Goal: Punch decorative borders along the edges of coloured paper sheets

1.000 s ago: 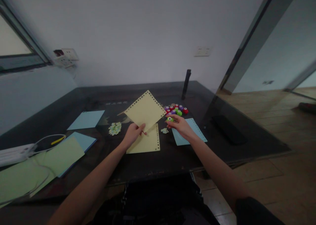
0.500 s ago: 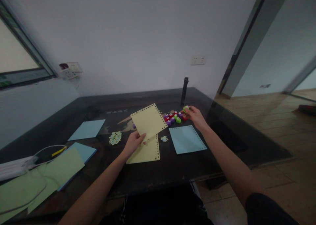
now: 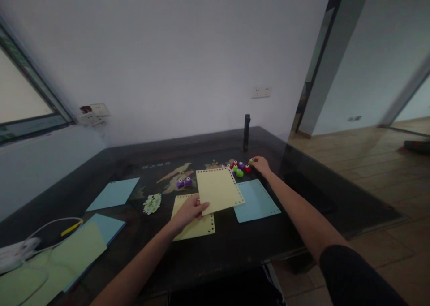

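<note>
In my left hand (image 3: 191, 211) is a pale yellow punched sheet (image 3: 218, 189), pinched at its lower left corner and raised off the table. Below it lies a second yellow sheet (image 3: 195, 230), partly covered. My right hand (image 3: 261, 164) is closed around a small green eyeball toy (image 3: 251, 161), mostly hidden by the fingers. Just left of that hand are several red, purple and green eyeball toys (image 3: 239, 173); the raised sheet covers some of them. A blue punched sheet (image 3: 257, 200) lies under the right forearm's left side, its left edge partly covered.
Two purple eyeball toys (image 3: 184, 183) sit apart, left of the raised sheet. A pile of small pale paper pieces (image 3: 152, 204) lies further left. Blue sheets (image 3: 114, 193), green sheets (image 3: 77, 252) and a white cable (image 3: 50, 225) occupy the left side. A black cylinder (image 3: 247, 133) stands at the back.
The raised yellow sheet has moved right and now overlaps the blue sheet, hiding the small paper pile there. The two purple toys have come into view. My right hand still holds the green toy.
</note>
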Demonstrator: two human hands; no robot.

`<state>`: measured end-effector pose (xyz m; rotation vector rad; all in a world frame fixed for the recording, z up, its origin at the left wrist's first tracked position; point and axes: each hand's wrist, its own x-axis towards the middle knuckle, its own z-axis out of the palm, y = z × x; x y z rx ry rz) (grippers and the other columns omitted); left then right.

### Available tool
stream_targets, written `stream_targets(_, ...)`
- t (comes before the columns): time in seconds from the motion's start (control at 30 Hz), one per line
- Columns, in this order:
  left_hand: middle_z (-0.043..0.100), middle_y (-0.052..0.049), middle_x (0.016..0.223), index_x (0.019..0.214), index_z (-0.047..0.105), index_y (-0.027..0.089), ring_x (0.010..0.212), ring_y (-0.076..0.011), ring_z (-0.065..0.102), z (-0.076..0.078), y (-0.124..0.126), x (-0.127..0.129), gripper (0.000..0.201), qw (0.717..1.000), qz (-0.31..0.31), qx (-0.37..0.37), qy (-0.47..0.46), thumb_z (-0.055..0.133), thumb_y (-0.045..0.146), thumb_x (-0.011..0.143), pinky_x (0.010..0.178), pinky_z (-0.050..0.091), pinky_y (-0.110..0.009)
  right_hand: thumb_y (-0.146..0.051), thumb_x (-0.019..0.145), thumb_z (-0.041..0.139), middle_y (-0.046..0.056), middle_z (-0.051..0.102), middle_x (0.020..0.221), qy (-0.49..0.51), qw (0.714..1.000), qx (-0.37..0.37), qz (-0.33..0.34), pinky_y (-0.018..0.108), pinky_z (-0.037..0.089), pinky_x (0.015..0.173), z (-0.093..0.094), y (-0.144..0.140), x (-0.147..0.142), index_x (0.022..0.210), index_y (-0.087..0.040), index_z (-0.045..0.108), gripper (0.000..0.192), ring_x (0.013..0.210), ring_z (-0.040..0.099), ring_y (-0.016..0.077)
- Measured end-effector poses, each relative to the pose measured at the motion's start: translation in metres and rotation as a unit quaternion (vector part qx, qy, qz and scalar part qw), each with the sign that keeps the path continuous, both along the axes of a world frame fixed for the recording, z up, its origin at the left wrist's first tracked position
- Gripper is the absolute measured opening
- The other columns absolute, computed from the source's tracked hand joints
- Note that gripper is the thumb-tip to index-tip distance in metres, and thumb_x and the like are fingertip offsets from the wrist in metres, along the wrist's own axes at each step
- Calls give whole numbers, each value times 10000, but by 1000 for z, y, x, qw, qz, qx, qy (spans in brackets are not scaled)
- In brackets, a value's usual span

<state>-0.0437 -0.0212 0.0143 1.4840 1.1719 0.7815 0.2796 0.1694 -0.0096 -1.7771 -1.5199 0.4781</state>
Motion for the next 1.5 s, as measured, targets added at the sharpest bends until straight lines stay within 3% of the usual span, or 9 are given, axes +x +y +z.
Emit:
stream_targets(0.2, 602, -16, 737, 1023, 582, 142, 477, -63, 484, 5, -6, 37, 346, 995, -72, -70, -21, 637, 337, 742, 452, 327, -187, -186, 635, 692, 111, 711, 814, -21, 999, -28, 29, 275, 444, 704, 1, 18, -11, 736, -144, 716, 112, 796, 648, 211)
stream_targets(0.33, 589, 0, 667, 1026, 558, 127, 464, -74, 510, 10, -4, 57, 334, 993, -83, -79, -26, 633, 279, 737, 437, 311, -184, -262, 703, 663, 125, 706, 862, -20, 999, -15, 35, 301, 444, 741, 9, 10, -11, 783, -136, 711, 157, 825, 639, 220)
stream_targets(0.47, 578, 11, 634, 1014, 548, 129, 470, -81, 527, 10, 0, 63, 317, 996, -62, -52, -33, 623, 269, 740, 434, 301, -181, -304, 789, 572, 99, 695, 945, -8, 998, 42, 55, 293, 436, 782, 22, -28, -7, 877, -159, 694, 209, 872, 620, 196)
stream_targets(0.53, 590, 2, 663, 1000, 547, 127, 477, -82, 534, 8, 1, 60, 315, 997, -53, -37, -39, 626, 284, 739, 437, 312, -182, -352, 786, 574, 84, 693, 847, 57, 987, 71, 132, 298, 448, 723, 27, -57, -7, 844, -158, 682, 229, 776, 616, 187)
stream_targets(0.67, 580, 8, 667, 1003, 556, 124, 454, -73, 500, 4, 2, 52, 330, 998, -55, -5, -33, 619, 319, 743, 430, 321, -185, -468, 739, 614, 55, 666, 764, 212, 952, -25, 219, 267, 431, 572, 31, -107, -13, 862, -155, 665, 340, 642, 581, 152)
stream_targets(0.77, 557, 20, 635, 989, 580, 117, 433, -62, 445, 2, 3, 47, 315, 997, -66, 21, -16, 599, 327, 755, 433, 334, -189, -424, 638, 715, 20, 631, 678, 265, 937, -48, 222, 246, 411, 564, 29, -123, -19, 773, -140, 652, 322, 590, 543, 117)
stream_targets(1.03, 483, 46, 539, 690, 533, 160, 443, -91, 486, 7, 8, 42, 234, 989, 67, 128, 34, 534, 373, 787, 467, 376, -212, -404, 568, 761, 9, 630, 639, 316, 930, 8, 186, 250, 400, 542, 23, -123, -24, 715, -146, 645, 319, 572, 536, 119)
stream_targets(1.33, 503, 43, 529, 712, 556, 152, 451, -89, 473, 4, 14, 37, 217, 981, 115, 153, 9, 582, 365, 747, 481, 364, -210, -401, 594, 749, 10, 631, 625, 327, 925, 39, 188, 255, 404, 550, 23, -128, -29, 731, -147, 640, 309, 552, 532, 114)
stream_targets(1.5, 554, 64, 584, 893, 426, 192, 456, -89, 489, -1, 14, 44, 278, 976, 144, 157, -51, 615, 313, 729, 473, 371, -198, -407, 578, 746, 9, 623, 626, 321, 930, 38, 176, 253, 400, 534, 24, -127, -27, 726, -149, 635, 318, 550, 527, 114)
